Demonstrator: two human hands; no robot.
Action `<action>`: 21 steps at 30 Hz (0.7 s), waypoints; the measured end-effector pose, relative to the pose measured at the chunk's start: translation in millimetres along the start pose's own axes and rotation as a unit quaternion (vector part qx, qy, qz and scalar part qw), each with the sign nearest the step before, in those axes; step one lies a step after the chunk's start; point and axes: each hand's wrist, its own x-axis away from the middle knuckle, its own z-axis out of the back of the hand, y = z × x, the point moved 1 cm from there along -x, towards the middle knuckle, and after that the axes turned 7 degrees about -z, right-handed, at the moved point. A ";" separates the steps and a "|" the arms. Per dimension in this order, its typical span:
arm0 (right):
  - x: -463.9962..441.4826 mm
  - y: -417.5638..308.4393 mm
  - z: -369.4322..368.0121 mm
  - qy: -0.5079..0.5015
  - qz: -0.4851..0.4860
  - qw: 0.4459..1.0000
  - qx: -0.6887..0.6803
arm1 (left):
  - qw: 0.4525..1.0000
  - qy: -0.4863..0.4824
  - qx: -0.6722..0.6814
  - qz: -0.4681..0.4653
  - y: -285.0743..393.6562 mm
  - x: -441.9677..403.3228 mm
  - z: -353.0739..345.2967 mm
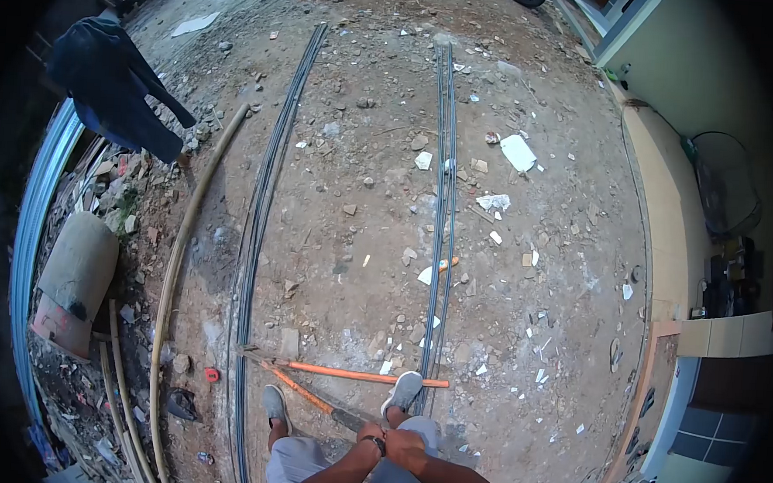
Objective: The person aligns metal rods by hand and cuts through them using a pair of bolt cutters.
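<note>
A long-handled bolt cutter with orange handles lies low over the ground, its jaws [249, 353] at the left bundle of steel bars [245, 304]. One orange handle [336, 372] runs flat to the right, beneath my shoe [405, 389]. The other handle [304, 389] slants toward me and continues as a dark grey length [351, 421]. My left hand [370, 432], with a dark band at its wrist, is closed around the end of that length. Right beside it, my right hand [404, 445] is closed as well; its fingers are partly hidden.
Another bundle of bars [446, 183] runs along the ground at right. A bamboo pole [186, 222], a red tape measure [212, 375] and a worn cylinder [75, 264] lie at left. Dark clothing [107, 78] stands upper left. Broken tile [518, 152] litters the dirt. A building edges the right.
</note>
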 end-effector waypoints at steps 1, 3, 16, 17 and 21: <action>-4.3 7.7 9.6 0.041 0.008 0.999 0.005 | 0.996 -0.003 -0.067 -0.051 -6.7 -18.0 -15.8; -27.7 22.5 54.2 -0.079 -0.017 0.996 0.026 | 0.994 0.017 0.038 0.099 -16.3 -49.3 -63.6; -13.7 52.0 -39.0 -0.080 -0.065 0.995 -0.008 | 0.895 0.118 0.299 0.311 27.7 32.1 -44.9; -9.7 50.2 -36.1 -0.071 -0.049 0.996 -0.015 | 0.917 0.097 0.262 0.283 17.9 32.4 -46.0; -17.3 55.4 -46.2 -0.072 -0.047 0.996 -0.034 | 0.952 0.045 0.196 0.231 -54.1 -29.8 -79.2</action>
